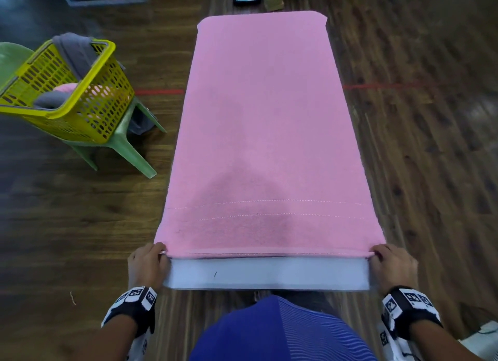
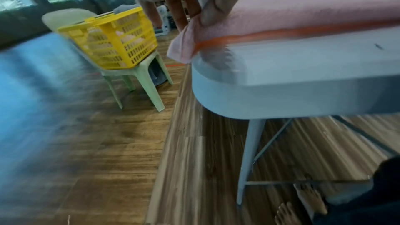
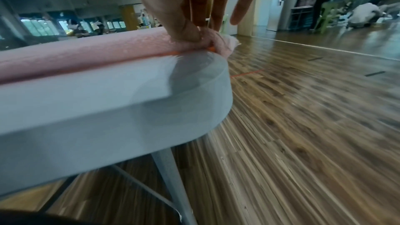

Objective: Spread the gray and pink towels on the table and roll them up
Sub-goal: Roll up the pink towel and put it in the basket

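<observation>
A pink towel (image 1: 264, 123) lies flat along nearly the whole white table (image 1: 266, 274), with only the near strip of tabletop bare. My left hand (image 1: 147, 261) pinches the towel's near left corner (image 2: 186, 47) between thumb and fingers. At the near right corner (image 3: 216, 43), my right hand (image 1: 390, 263) pinches the cloth in the same way. Both corners hang slightly past the table's sides. A gray towel (image 1: 74, 50) drapes over the rim of a yellow basket (image 1: 80, 96) to the left.
The yellow basket (image 2: 112, 40) sits on a green plastic chair (image 1: 126, 142) left of the table and holds more pink and gray cloth. Wooden floor surrounds the table. Bags lie on the floor beyond the far end. People are far off in the right wrist view.
</observation>
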Demonstrator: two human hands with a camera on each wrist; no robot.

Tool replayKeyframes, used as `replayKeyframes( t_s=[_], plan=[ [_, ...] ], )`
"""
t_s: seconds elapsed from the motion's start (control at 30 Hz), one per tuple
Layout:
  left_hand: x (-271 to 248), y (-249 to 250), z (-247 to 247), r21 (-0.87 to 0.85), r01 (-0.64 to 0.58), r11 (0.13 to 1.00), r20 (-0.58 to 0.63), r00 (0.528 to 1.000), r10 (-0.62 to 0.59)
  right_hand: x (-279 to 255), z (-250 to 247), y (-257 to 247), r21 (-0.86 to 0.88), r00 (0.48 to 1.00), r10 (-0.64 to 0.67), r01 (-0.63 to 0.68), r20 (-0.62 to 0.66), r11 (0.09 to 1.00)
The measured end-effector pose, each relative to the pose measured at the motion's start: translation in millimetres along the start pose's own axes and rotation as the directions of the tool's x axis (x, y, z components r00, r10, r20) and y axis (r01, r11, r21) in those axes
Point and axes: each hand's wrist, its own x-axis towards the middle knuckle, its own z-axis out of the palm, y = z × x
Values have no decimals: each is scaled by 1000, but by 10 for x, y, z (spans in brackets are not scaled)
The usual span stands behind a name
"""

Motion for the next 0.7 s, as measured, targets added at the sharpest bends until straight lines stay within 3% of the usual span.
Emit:
replayKeyframes(
  t_s=[0.17, 0.3, 0.4, 0.5, 0.63, 0.7],
  plan=[
    [129, 80, -83, 130, -43, 991, 114, 993, 28, 72, -58, -9, -136, 993, 98, -89, 66, 987],
    [199, 177, -63, 171, 10, 985, 33, 999, -16, 198, -54, 12, -65, 982, 143, -136, 123, 989],
    [194, 260, 3, -6, -24, 1000, 21, 999, 24, 114, -9, -14, 104, 995, -6, -4, 100, 995],
    [70, 285, 110, -74, -78, 994, 38, 996, 81, -11, 32, 8, 90, 989, -117, 109, 90, 990],
    [-52, 254, 176, -125, -82, 989, -48, 996, 76, -6, -3, -2, 145, 991, -97, 83, 91, 986],
    [-33, 276, 147, -139, -74, 988, -109, 992, 59, 44, 7, -37, 174, 993, -30, 10, 114, 985]
  ],
)
